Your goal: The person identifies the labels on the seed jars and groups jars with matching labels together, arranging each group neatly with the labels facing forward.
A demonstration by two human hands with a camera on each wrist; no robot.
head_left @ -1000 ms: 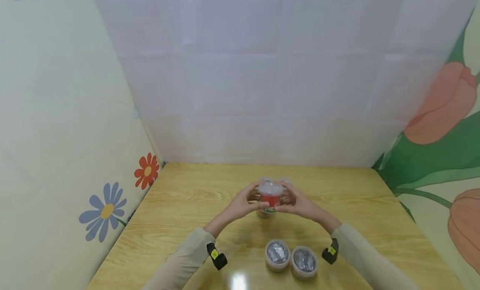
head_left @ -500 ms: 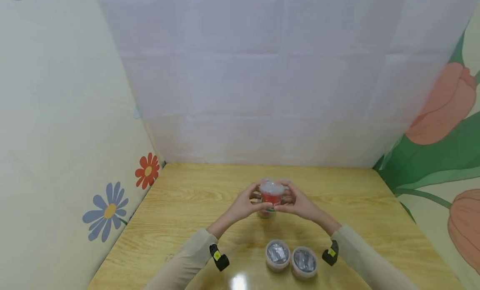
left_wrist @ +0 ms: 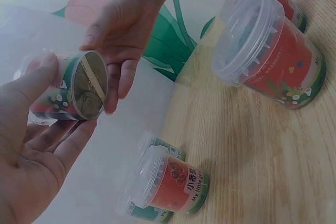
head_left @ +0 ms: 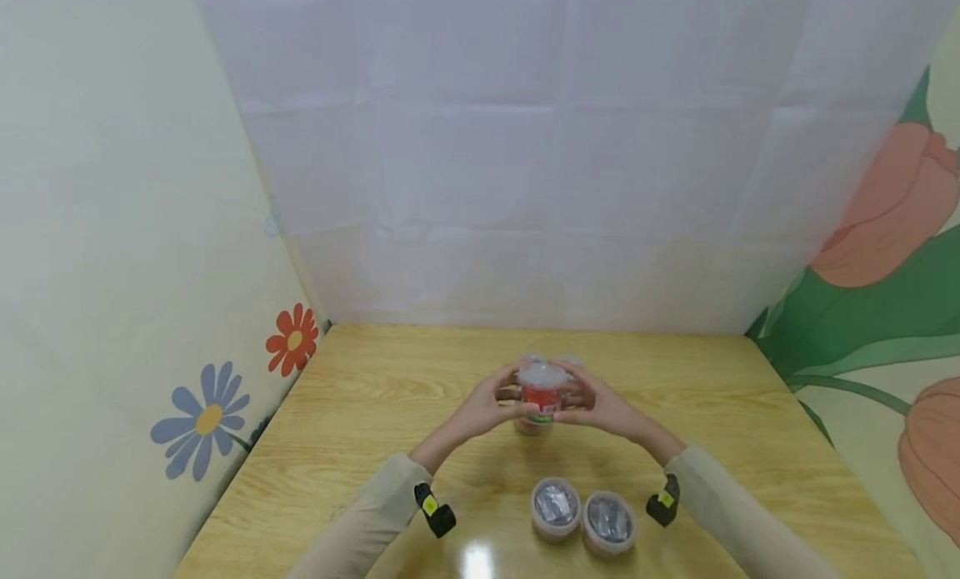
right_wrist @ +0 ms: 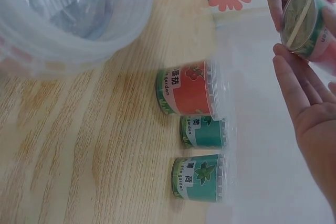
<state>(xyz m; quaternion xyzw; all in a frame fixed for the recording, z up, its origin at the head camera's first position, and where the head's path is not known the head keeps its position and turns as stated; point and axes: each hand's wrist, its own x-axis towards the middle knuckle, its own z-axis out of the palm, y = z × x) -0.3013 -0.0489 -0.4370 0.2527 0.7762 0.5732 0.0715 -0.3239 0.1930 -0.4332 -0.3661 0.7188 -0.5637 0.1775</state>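
Note:
Both hands hold up one seed-growing cup (head_left: 542, 396) with a red label, green lower band and clear lid. My left hand (head_left: 486, 406) grips its left side, thumb in front and fingers behind. On the other side my right hand (head_left: 600, 404) holds it the same way. In the left wrist view the cup (left_wrist: 60, 90) lies tilted, its clear base showing brownish contents and a pale stick. A red-labelled cup (right_wrist: 186, 88) and two green-labelled ones, one a green cup (right_wrist: 202, 178), stand on the table beyond; in the head view they are mostly hidden.
Two lidded cups, a left one (head_left: 555, 510) and a right one (head_left: 608, 525), stand side by side near the front of the wooden table (head_left: 390, 371), silvery packets showing through their lids. A white sheet (head_left: 465, 162) hangs behind, with flower-printed sheets at both sides.
The held cup has turned and tilted slightly in the hands, so more of its label and green band shows at the front. The cups on the table have stayed put.

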